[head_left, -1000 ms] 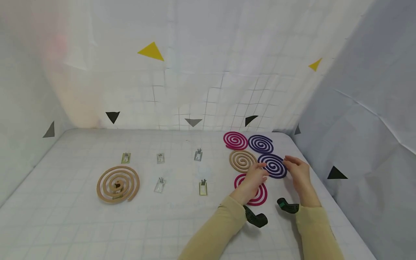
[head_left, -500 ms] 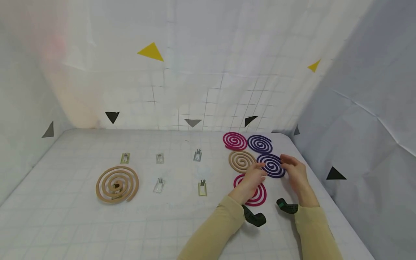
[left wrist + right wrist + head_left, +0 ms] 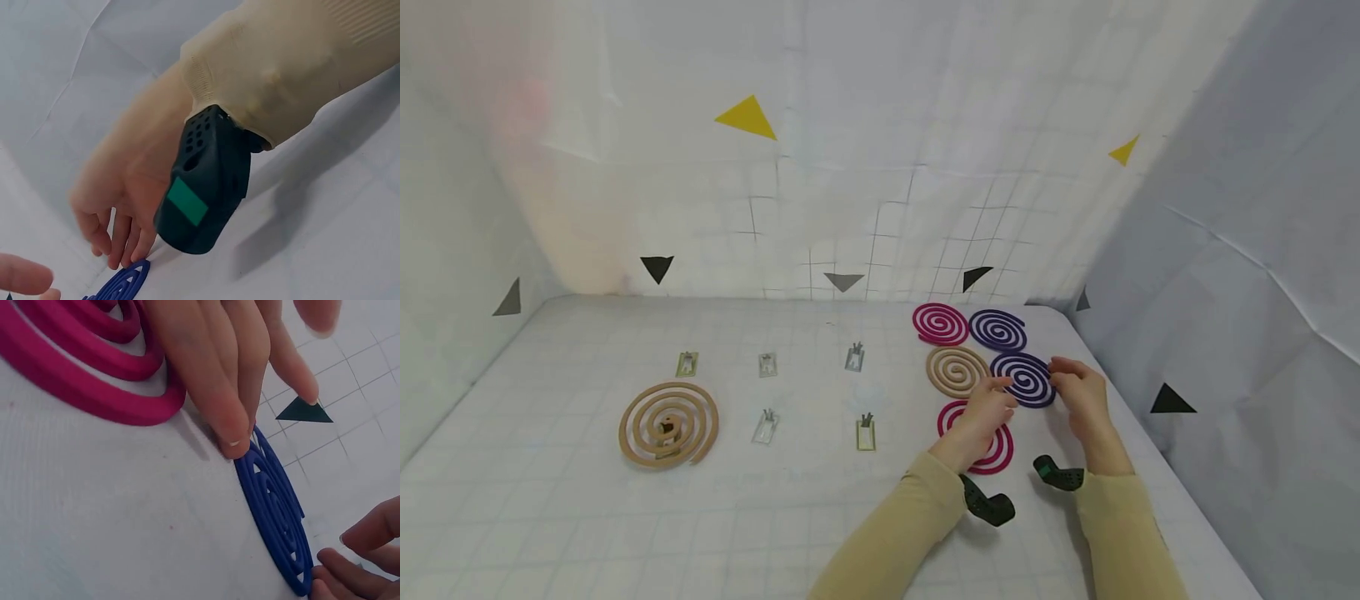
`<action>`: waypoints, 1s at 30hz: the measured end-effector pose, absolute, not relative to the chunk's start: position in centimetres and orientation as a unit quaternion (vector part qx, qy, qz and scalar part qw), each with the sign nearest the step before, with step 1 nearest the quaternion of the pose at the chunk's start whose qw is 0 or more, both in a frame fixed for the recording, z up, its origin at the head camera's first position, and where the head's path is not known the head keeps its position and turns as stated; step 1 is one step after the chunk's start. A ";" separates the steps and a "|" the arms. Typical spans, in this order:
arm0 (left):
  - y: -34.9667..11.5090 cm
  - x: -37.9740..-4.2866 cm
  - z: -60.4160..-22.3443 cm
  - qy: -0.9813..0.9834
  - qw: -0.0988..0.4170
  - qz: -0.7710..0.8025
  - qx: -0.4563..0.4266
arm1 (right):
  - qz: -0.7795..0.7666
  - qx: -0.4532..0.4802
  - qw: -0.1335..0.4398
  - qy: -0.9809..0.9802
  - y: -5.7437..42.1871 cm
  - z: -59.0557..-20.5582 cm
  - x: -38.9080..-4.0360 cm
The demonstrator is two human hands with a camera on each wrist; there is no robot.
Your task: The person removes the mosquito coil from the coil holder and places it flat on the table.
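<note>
A dark blue mosquito coil lies between my two hands at the right of the table. My left hand pinches its near left edge, one finger stretched over the coil. On the right edge, my right hand holds with bent fingertips. The left wrist view shows several right-hand fingers at the blue rim. In the right wrist view, left fingertips meet the coil's other end. Beneath my left hand lies a pink coil, partly hidden. A tan coil adjoins the blue one.
Behind are another pink coil and a second blue coil. At left, a larger tan coil sits over a small metal stand. Several flat metal stands, such as the gold one, lie mid-table. A grey sheet wall rises at right.
Both hands stay at the blue coil with only slight finger movement. The right fingertips draw a little closer to its edge; the coils keep their places.
</note>
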State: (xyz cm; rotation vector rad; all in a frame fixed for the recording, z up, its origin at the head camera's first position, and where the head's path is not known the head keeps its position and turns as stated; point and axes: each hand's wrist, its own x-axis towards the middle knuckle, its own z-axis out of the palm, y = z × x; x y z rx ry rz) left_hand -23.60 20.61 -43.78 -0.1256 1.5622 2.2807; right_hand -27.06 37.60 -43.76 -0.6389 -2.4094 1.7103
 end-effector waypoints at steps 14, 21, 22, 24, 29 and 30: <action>20.2 -23.7 -43.6 0.554 0.186 0.811 -0.033 | 0.601 -0.198 0.068 -0.771 37.9 -44.3 -27.1; 20.3 -23.8 -43.8 0.557 0.181 0.810 -0.036 | 0.594 -0.201 0.071 -0.776 37.8 -44.3 -27.1; 20.3 -23.9 -43.8 0.557 0.180 0.810 -0.036 | 0.594 -0.202 0.071 -0.776 37.8 -44.2 -27.1; 20.3 -23.9 -43.9 0.558 0.179 0.809 -0.035 | 0.594 -0.203 0.072 -0.775 37.8 -44.2 -27.1; 20.3 -23.9 -43.9 0.559 0.181 0.808 -0.035 | 0.592 -0.204 0.075 -0.776 37.8 -44.2 -27.1; 20.3 -23.9 -43.9 0.559 0.182 0.808 -0.035 | 0.591 -0.204 0.075 -0.777 37.8 -44.2 -27.1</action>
